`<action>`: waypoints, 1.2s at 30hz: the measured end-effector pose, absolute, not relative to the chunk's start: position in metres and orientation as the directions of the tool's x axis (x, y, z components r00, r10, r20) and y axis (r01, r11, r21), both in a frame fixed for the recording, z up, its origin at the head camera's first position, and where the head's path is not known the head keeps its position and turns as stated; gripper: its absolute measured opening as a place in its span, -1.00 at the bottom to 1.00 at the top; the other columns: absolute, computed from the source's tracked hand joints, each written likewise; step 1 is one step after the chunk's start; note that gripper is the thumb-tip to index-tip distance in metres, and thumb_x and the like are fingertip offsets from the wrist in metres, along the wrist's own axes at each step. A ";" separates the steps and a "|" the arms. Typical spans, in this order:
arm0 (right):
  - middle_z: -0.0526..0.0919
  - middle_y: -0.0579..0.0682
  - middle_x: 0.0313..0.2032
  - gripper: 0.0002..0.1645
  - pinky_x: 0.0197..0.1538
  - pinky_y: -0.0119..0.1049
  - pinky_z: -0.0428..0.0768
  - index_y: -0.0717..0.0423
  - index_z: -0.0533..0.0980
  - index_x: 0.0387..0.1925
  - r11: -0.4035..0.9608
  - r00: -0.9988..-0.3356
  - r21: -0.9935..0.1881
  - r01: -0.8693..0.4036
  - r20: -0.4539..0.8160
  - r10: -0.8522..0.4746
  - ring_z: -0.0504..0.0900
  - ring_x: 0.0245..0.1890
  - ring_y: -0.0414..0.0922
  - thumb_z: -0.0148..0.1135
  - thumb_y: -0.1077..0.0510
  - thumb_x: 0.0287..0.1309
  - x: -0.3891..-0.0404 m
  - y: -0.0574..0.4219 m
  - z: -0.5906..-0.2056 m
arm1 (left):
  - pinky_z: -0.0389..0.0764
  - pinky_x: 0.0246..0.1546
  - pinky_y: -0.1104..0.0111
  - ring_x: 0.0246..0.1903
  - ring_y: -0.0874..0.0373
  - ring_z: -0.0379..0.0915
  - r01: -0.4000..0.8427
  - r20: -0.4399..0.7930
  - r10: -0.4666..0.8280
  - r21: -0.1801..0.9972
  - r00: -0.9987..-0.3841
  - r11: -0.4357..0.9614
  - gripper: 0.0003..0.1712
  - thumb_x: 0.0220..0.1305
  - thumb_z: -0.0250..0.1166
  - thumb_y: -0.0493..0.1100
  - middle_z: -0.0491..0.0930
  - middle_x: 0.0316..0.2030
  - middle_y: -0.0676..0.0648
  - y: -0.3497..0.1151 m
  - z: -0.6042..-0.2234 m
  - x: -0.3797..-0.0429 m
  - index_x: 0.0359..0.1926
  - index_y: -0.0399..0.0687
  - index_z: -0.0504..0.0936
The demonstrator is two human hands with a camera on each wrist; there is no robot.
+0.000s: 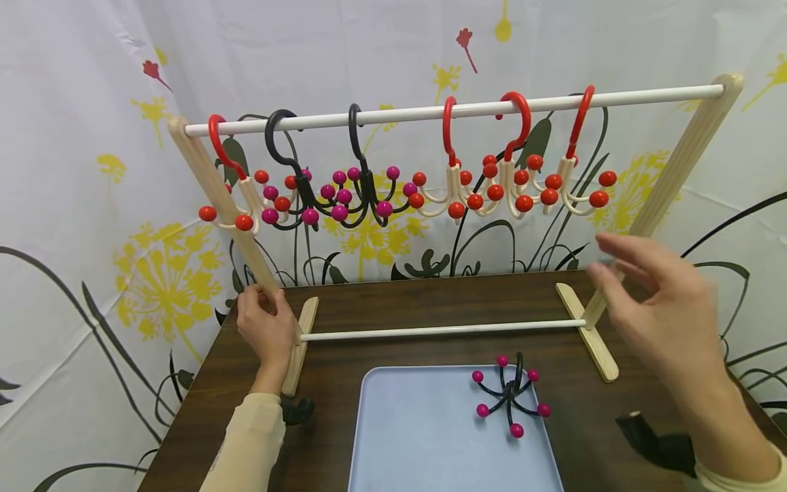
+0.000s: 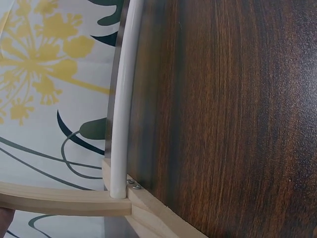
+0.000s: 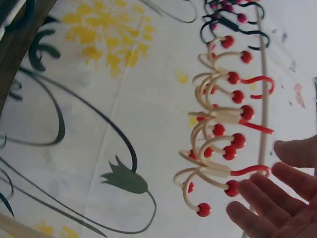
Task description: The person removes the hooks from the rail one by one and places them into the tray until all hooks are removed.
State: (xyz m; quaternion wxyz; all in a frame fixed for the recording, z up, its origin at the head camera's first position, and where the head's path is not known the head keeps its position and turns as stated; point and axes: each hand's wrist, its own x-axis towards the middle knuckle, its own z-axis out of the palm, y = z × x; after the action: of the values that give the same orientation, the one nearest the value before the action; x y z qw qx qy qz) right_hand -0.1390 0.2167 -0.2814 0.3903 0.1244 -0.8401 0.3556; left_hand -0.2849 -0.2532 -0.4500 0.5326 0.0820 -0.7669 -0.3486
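My left hand [image 1: 268,321] grips the left wooden post of a garment rack [image 1: 443,114] just above its foot. Raised in front of the right post [image 1: 679,167], my right hand [image 1: 660,307] is blurred, its fingers extended and holding nothing. From the top rail hang two black multi-arm hangers [image 1: 367,191] with magenta balls, side by side left of centre. Cream hangers with red hooks and red balls hang at the far left [image 1: 246,198] and on the right half [image 1: 507,181]. Another black hanger [image 1: 510,388] lies on a light blue tray [image 1: 424,424].
The rack's white lower bar [image 1: 443,331] runs behind the tray, close over the dark wooden table [image 1: 332,437]. Wooden feet [image 1: 599,352] stick out toward me at both ends. A white cloth [image 1: 369,41] with printed flowers hangs behind. Black straps [image 1: 654,437] sit at my wrists.
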 end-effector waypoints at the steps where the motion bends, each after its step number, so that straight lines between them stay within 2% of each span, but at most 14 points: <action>1: 0.66 0.05 -0.04 -0.54 0.00 -0.65 0.42 0.08 0.60 0.05 0.716 -0.652 -0.496 -0.491 0.755 0.076 0.51 -0.05 -0.50 0.36 0.28 0.05 -0.147 0.219 -0.274 | 0.43 -0.40 0.24 -0.40 -0.08 0.42 0.244 0.759 -0.498 0.623 -0.420 0.743 -0.79 0.08 0.36 -0.29 0.45 -0.42 -0.24 -0.253 -0.450 -0.285 -0.28 -0.25 0.53; 4: 0.66 0.03 -0.03 -0.57 0.05 -0.55 0.46 0.02 0.60 0.07 0.721 -0.629 -0.492 -0.488 0.771 0.101 0.51 -0.04 -0.45 0.33 0.18 0.11 -0.171 0.226 -0.255 | 0.44 -0.38 0.19 -0.40 -0.10 0.42 0.247 0.760 -0.500 0.624 -0.416 0.742 -0.79 0.07 0.37 -0.29 0.45 -0.42 -0.24 -0.252 -0.449 -0.284 -0.29 -0.25 0.53; 7: 0.66 0.03 -0.02 -0.57 0.08 -0.49 0.47 0.00 0.58 0.09 0.737 -0.635 -0.491 -0.465 0.765 0.109 0.52 -0.01 -0.38 0.30 0.10 0.14 -0.191 0.230 -0.242 | 0.44 -0.37 0.16 -0.40 -0.11 0.43 0.250 0.763 -0.497 0.620 -0.412 0.744 -0.79 0.06 0.38 -0.29 0.46 -0.42 -0.25 -0.252 -0.450 -0.284 -0.29 -0.25 0.53; 12: 0.63 0.06 0.04 -0.48 0.11 -0.34 0.49 0.04 0.50 0.19 0.765 -0.718 -0.503 -0.402 0.691 0.077 0.58 0.06 -0.04 0.21 -0.02 0.21 -0.215 0.230 -0.227 | 0.38 -0.37 0.11 -0.41 -0.13 0.41 0.250 0.771 -0.487 0.609 -0.411 0.753 -0.79 0.08 0.36 -0.26 0.45 -0.43 -0.25 -0.254 -0.450 -0.286 -0.29 -0.24 0.53; 14: 0.63 0.08 0.05 -0.44 0.04 -0.39 0.53 0.04 0.47 0.22 0.770 -0.766 -0.518 -0.372 0.640 0.061 0.60 0.03 0.04 0.17 -0.07 0.23 -0.224 0.229 -0.222 | 0.37 -0.36 0.10 -0.41 -0.13 0.40 0.248 0.769 -0.488 0.610 -0.413 0.752 -0.79 0.10 0.35 -0.25 0.44 -0.43 -0.24 -0.254 -0.450 -0.287 -0.29 -0.23 0.52; 17: 0.65 0.11 0.00 -0.42 -0.20 -0.56 0.53 0.06 0.48 0.21 0.773 -0.818 -0.537 -0.339 0.574 0.039 0.63 -0.03 0.08 0.13 -0.12 0.24 -0.237 0.228 -0.220 | 0.37 -0.36 0.10 -0.41 -0.13 0.40 0.245 0.766 -0.495 0.615 -0.410 0.750 -0.80 0.09 0.36 -0.24 0.44 -0.44 -0.24 -0.254 -0.451 -0.287 -0.29 -0.23 0.52; 20: 0.65 0.17 -0.04 -0.43 -0.42 -0.64 0.40 0.11 0.50 0.17 0.771 -0.846 -0.545 -0.329 0.533 0.015 0.63 -0.08 0.11 0.11 -0.13 0.25 -0.247 0.229 -0.221 | 0.40 -0.36 0.11 -0.41 -0.12 0.41 0.238 0.762 -0.495 0.618 -0.417 0.750 -0.79 0.10 0.35 -0.24 0.44 -0.43 -0.24 -0.254 -0.452 -0.287 -0.28 -0.23 0.52; 23: 0.64 0.23 -0.05 -0.43 -0.45 -0.65 0.39 0.15 0.50 0.17 0.764 -0.858 -0.551 -0.336 0.513 -0.007 0.63 -0.10 0.15 0.12 -0.10 0.26 -0.254 0.232 -0.222 | 0.41 -0.37 0.12 -0.40 -0.12 0.41 0.239 0.760 -0.490 0.617 -0.427 0.750 -0.79 0.11 0.34 -0.24 0.44 -0.42 -0.23 -0.254 -0.452 -0.287 -0.27 -0.23 0.52; 29: 0.64 0.27 -0.05 -0.40 -0.38 -0.65 0.39 0.21 0.43 0.22 0.775 -0.878 -0.544 -0.322 0.477 -0.030 0.62 -0.09 0.15 0.12 -0.06 0.27 -0.262 0.238 -0.224 | 0.39 -0.39 0.11 -0.42 -0.12 0.40 0.262 0.775 -0.476 0.603 -0.416 0.753 -0.79 0.10 0.34 -0.26 0.43 -0.44 -0.24 -0.253 -0.452 -0.287 -0.28 -0.25 0.51; 36: 0.66 0.24 -0.09 -0.42 -0.48 -0.58 0.40 0.19 0.49 0.16 0.796 -0.872 -0.523 -0.305 0.490 -0.013 0.61 -0.17 0.09 0.12 -0.10 0.25 -0.265 0.243 -0.224 | 0.37 -0.39 0.09 -0.43 -0.13 0.38 0.266 0.781 -0.471 0.596 -0.411 0.758 -0.79 0.09 0.35 -0.25 0.43 -0.45 -0.25 -0.255 -0.451 -0.287 -0.29 -0.26 0.51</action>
State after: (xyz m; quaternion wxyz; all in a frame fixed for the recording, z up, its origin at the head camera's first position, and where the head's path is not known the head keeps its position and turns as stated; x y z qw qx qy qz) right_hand -0.2648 0.2434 -0.2237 0.2378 0.0868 -0.9172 0.3076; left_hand -0.2871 -0.2545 -0.4512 0.5386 0.0667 -0.7672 -0.3418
